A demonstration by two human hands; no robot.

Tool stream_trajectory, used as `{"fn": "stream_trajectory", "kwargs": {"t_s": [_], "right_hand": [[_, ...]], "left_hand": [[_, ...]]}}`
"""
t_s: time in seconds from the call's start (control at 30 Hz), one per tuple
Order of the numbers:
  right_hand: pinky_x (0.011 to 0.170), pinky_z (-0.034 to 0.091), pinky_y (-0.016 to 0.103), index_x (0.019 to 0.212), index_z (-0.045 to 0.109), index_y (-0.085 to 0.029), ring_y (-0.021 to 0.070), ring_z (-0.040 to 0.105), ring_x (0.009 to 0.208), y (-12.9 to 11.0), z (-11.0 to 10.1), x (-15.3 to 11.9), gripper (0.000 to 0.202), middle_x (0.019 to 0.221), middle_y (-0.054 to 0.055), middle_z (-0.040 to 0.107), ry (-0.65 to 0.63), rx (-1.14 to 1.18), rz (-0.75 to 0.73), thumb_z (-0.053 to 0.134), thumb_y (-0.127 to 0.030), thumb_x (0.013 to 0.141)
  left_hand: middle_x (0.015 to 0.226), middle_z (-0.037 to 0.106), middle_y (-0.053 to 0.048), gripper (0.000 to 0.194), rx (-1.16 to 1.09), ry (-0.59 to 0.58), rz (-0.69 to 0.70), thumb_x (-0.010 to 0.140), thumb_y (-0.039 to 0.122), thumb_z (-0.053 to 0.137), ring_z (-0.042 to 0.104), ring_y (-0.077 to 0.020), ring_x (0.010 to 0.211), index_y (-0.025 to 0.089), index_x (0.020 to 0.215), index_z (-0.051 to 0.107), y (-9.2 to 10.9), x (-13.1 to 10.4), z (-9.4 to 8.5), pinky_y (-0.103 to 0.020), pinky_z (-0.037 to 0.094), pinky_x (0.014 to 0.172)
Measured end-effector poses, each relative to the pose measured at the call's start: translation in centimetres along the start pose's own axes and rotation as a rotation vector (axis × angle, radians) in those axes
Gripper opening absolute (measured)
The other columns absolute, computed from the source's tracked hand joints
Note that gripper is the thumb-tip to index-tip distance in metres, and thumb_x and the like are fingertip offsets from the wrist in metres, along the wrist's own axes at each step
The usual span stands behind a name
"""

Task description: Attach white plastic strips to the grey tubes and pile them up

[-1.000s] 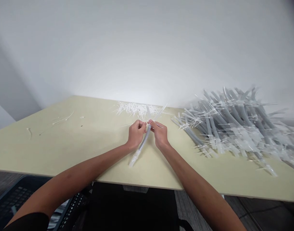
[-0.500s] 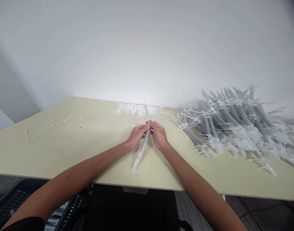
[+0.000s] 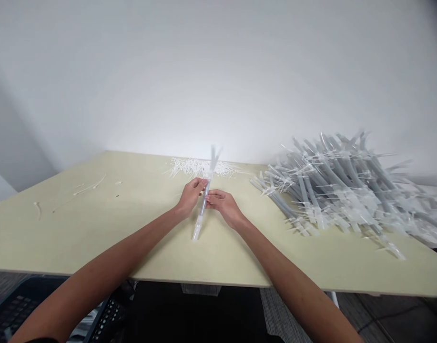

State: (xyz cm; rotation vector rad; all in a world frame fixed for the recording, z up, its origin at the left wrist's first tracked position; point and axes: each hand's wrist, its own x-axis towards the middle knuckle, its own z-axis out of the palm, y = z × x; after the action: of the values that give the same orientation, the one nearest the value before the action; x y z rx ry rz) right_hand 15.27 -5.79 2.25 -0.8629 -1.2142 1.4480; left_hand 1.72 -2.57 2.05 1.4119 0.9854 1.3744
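A clear plastic tube assembly (image 3: 203,206) stands out over the middle of the table, slanting slightly, with a wider sleeve at its near end and two thin branches at its far end. My left hand (image 3: 191,194) is closed on it from the left, just under the branching joint. From the right, my right hand (image 3: 223,205) pinches the tube a little lower, thumb and fingers against its side. Behind the branches lies a heap of white cable ties (image 3: 189,166), partly covered by the tube.
A large pile of similar tube assemblies (image 3: 332,181) covers the table's right side. Loose cable ties (image 3: 91,186) lie on the left. Below the table's front edge, at lower left, is a dark basket (image 3: 20,307) with clear pieces inside. A white wall rises behind.
The tube has turned more upright and its two branches now appear closer together. My right hand has slid down from the joint to the tube's middle. Both hands sit slightly further left.
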Motion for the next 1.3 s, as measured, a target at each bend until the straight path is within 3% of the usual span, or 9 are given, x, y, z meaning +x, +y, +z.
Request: {"fn": "stream_trajectory", "kwargs": {"t_s": [0.13,0.3,0.4,0.63,0.8,0.97,1.13,1.3], "right_hand": [[0.073,0.048,0.032,0.071,0.062,-0.017,0.0132,0.056,0.069,-0.3,-0.9,0.3,0.014,0.074,0.002,0.060,0.109,-0.005,-0.061,0.067,-0.028,0.064],[0.065,0.048,0.029,0.076,0.057,-0.020,0.0113,0.054,0.064,-0.4,-2.2,0.7,0.013,0.070,-0.001,0.053,0.149,-0.009,-0.108,0.061,-0.028,0.067],[0.063,0.048,0.029,0.078,0.056,-0.021,0.0104,0.053,0.061,-0.4,-2.5,0.8,0.012,0.070,-0.002,0.051,0.203,-0.076,-0.132,0.058,-0.027,0.068],[0.061,0.047,0.029,0.082,0.061,-0.023,0.0119,0.052,0.062,-0.2,-2.6,0.9,0.017,0.071,-0.001,0.051,0.295,-0.263,-0.204,0.056,-0.030,0.068],[0.058,0.044,0.027,0.084,0.062,-0.024,0.0124,0.049,0.062,-0.4,-2.6,0.8,0.018,0.068,-0.002,0.048,0.306,-0.332,-0.240,0.056,-0.032,0.069],[0.057,0.040,0.027,0.086,0.062,-0.024,0.0126,0.045,0.060,-0.3,-2.8,0.9,0.019,0.065,-0.003,0.045,0.332,-0.373,-0.272,0.056,-0.034,0.071],[0.060,0.040,0.026,0.090,0.061,-0.025,0.0128,0.045,0.062,-0.2,-2.9,1.0,0.020,0.065,-0.003,0.043,0.381,-0.417,-0.349,0.056,-0.036,0.073],[0.064,0.041,0.025,0.092,0.061,-0.022,0.0125,0.046,0.065,-0.7,-2.7,0.7,0.024,0.070,-0.002,0.046,0.420,-0.486,-0.422,0.055,-0.038,0.075]], "left_hand": [[0.096,0.061,-0.007,0.032,0.268,-0.060,0.042,0.084,0.043,0.044,0.055,-0.0189,0.088,0.019,0.098,0.060,-0.3,1.0,-1.3,-0.030,0.040,0.077],[0.103,0.058,-0.010,0.026,1.024,-0.130,0.203,0.083,0.034,0.047,0.049,-0.0255,0.101,0.019,0.101,0.059,-2.2,1.8,-3.2,-0.038,0.034,0.087],[0.110,0.054,-0.012,0.033,1.248,-0.221,0.217,0.085,0.034,0.045,0.047,-0.0269,0.103,0.020,0.113,0.055,-3.2,1.8,-3.6,-0.037,0.034,0.085],[0.115,0.053,-0.014,0.037,1.327,-0.282,0.285,0.089,0.024,0.036,0.044,-0.0269,0.104,0.018,0.123,0.048,-4.5,2.2,-3.6,-0.036,0.033,0.084],[0.108,0.054,-0.013,0.034,1.328,-0.304,0.290,0.089,0.020,0.034,0.046,-0.0246,0.099,0.016,0.117,0.054,-4.4,2.4,-3.8,-0.035,0.034,0.083],[0.105,0.053,-0.015,0.029,1.433,-0.200,0.258,0.089,0.025,0.039,0.046,-0.0262,0.098,0.014,0.109,0.056,-3.9,2.5,-4.0,-0.035,0.034,0.080],[0.093,0.057,-0.012,0.021,1.464,-0.245,0.269,0.089,0.022,0.039,0.050,-0.0237,0.089,0.016,0.094,0.058,-3.9,2.7,-4.2,-0.034,0.034,0.075],[0.091,0.058,-0.010,0.019,1.455,-0.244,0.296,0.089,0.022,0.038,0.051,-0.0217,0.085,0.015,0.091,0.056,-3.6,2.7,-4.0,-0.032,0.035,0.071]]}}
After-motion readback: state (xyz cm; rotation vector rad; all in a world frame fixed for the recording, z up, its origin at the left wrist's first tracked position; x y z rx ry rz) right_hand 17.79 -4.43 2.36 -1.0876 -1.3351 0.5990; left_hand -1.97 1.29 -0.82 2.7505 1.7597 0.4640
